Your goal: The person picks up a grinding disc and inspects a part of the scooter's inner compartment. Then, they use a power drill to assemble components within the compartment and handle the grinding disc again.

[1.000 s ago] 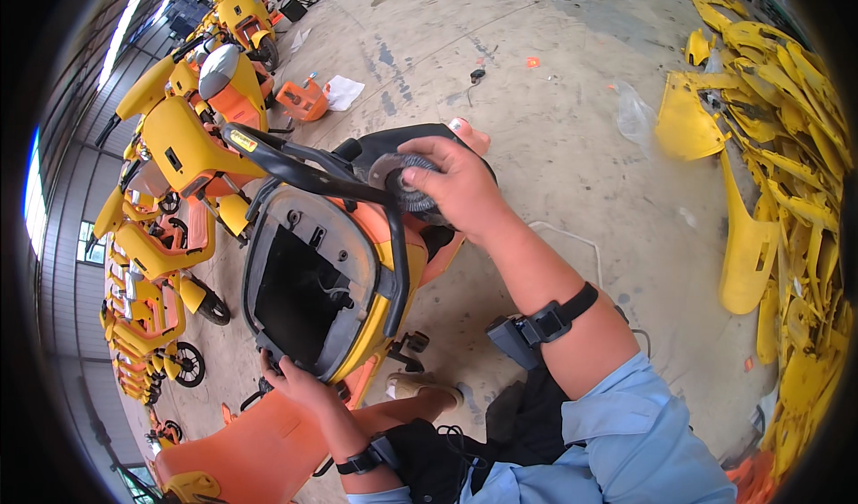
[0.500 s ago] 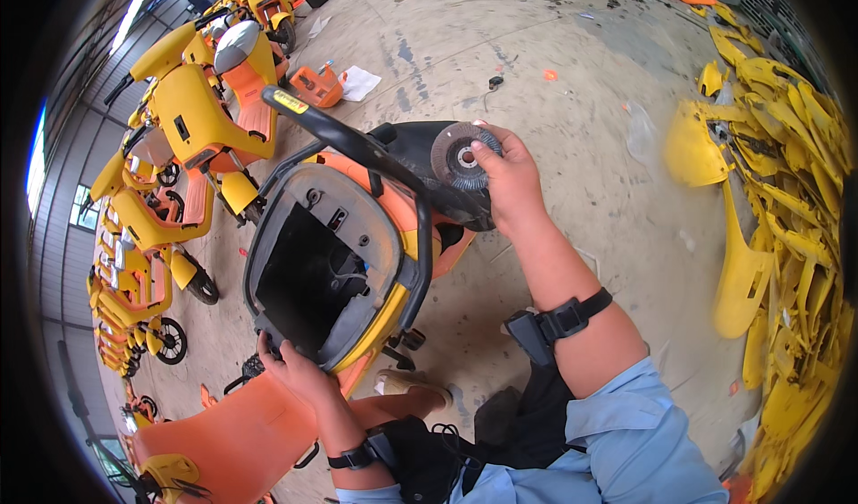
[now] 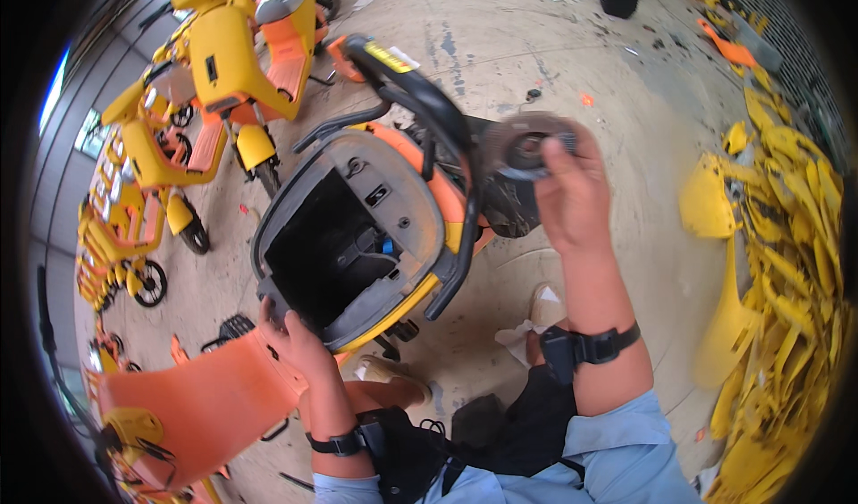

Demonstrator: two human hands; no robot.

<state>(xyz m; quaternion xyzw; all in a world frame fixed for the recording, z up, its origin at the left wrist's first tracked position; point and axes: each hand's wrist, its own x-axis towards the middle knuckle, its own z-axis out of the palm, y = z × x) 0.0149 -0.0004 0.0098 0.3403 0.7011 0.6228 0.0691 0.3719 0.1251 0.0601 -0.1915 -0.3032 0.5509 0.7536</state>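
Note:
My right hand [image 3: 579,191] holds up a flap disc [image 3: 511,140], a round abrasive wheel with a centre hole, blurred by motion. The thumb lies on its face and the fingers are behind it. Below stands a yellow and orange scooter with its grey storage compartment [image 3: 418,227] open; a cable and a small blue piece show inside the dark well. My left hand [image 3: 299,348] grips the compartment's near left rim beside a grey bracket, some fingertips hidden. The black grab rail [image 3: 429,102] curves up between the compartment and the disc.
Yellow scooters [image 3: 214,57] line the left side. A heap of yellow body panels [image 3: 786,236] fills the right. The scooter's orange floor panel [image 3: 206,410] lies at lower left. My shoes [image 3: 393,379] stand close by the scooter on the concrete floor [image 3: 643,200].
The view has shifted, and the scooter appears farther right. My right hand has moved the disc away from over the black rear part, turning its face. My left hand stays at the rim.

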